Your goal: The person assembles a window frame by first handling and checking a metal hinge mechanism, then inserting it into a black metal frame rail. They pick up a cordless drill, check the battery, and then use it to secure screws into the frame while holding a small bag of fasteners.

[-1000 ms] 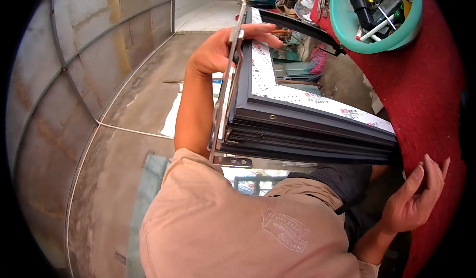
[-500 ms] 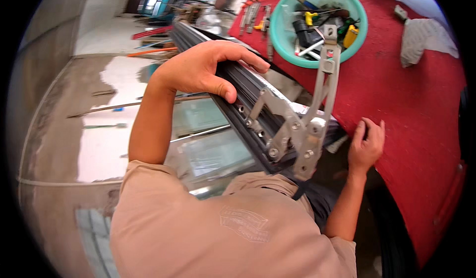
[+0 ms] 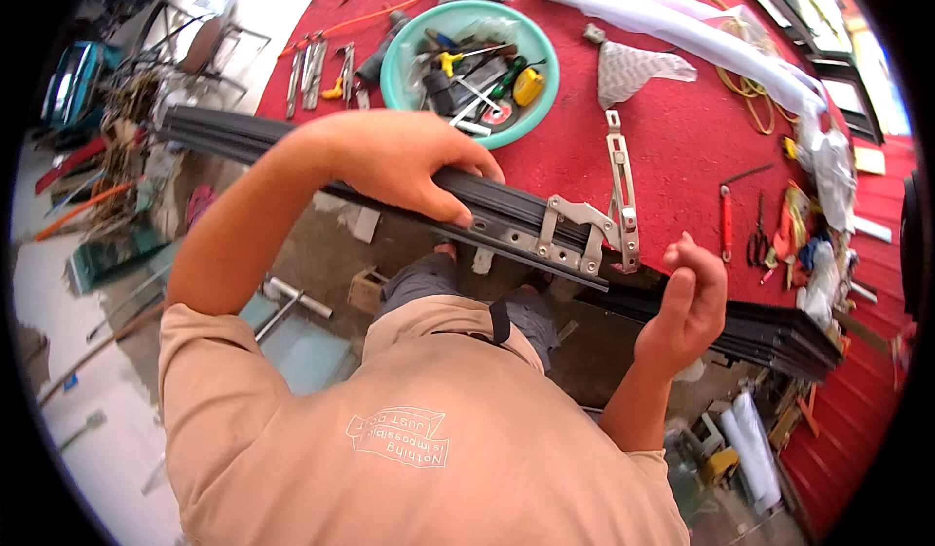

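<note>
My left hand (image 3: 399, 161) is wrapped over a long black metal profile (image 3: 502, 200), fingers on the far side and thumb on the near face. The profile lies along the near edge of the red-covered table. At its right end a silver metal hinge (image 3: 575, 220) is fixed, with holes and rivets showing. The hinge's long slotted arm (image 3: 621, 181) stands out over the table. To the right of the hinge, my right hand (image 3: 687, 302) is raised and apart from it, fingers loosely bent with nothing visible in them.
A turquoise basin (image 3: 390, 69) of tools stands on the red table (image 3: 506, 181) beyond the profile. Wrapped white material (image 3: 672, 30), scissors (image 3: 758, 239) and a red-handled tool (image 3: 727, 229) lie to the right. Several black profiles (image 3: 769, 332) are stacked below the table edge.
The view has turned, so the profile now runs closer to level across it. My left hand still grips it. My right hand has lifted off the table's edge.
</note>
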A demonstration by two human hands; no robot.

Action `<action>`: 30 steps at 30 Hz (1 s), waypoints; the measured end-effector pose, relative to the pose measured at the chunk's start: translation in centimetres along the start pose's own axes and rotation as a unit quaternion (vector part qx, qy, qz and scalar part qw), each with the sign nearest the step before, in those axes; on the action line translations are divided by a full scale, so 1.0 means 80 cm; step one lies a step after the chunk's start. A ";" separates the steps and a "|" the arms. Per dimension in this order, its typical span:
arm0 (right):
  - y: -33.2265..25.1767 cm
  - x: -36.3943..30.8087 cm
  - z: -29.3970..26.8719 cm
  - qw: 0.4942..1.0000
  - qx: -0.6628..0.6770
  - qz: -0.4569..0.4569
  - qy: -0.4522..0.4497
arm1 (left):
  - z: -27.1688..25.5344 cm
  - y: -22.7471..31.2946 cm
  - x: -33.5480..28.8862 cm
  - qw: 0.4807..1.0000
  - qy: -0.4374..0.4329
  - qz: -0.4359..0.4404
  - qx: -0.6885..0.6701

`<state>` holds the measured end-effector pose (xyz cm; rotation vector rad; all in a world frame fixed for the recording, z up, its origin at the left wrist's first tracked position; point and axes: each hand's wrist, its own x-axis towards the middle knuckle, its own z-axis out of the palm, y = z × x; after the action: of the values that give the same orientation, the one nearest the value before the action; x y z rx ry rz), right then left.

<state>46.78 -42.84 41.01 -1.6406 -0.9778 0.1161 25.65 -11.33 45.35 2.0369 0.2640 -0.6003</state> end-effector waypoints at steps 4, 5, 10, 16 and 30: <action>-0.066 -0.018 0.035 0.979 -0.132 -0.137 -0.071 | 0.013 -0.010 0.008 0.999 0.026 0.019 0.040; -0.082 -0.021 0.046 0.974 -0.157 -0.137 -0.093 | 0.015 -0.010 0.008 0.999 0.024 0.020 0.032; -0.098 -0.032 0.093 0.953 -0.230 -0.125 -0.152 | 0.011 -0.010 0.010 0.999 0.008 0.016 0.026; -0.086 -0.032 0.101 0.944 -0.244 -0.128 -0.183 | 0.006 -0.015 0.013 1.000 -0.005 0.013 0.011; -0.086 0.023 0.086 0.895 -0.173 -0.200 -0.358 | 0.076 -0.027 -0.118 0.857 0.473 -0.098 0.179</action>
<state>40.54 -36.50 45.35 -1.6996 -1.9797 0.2937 14.82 -14.89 46.01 2.5541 1.0078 0.3302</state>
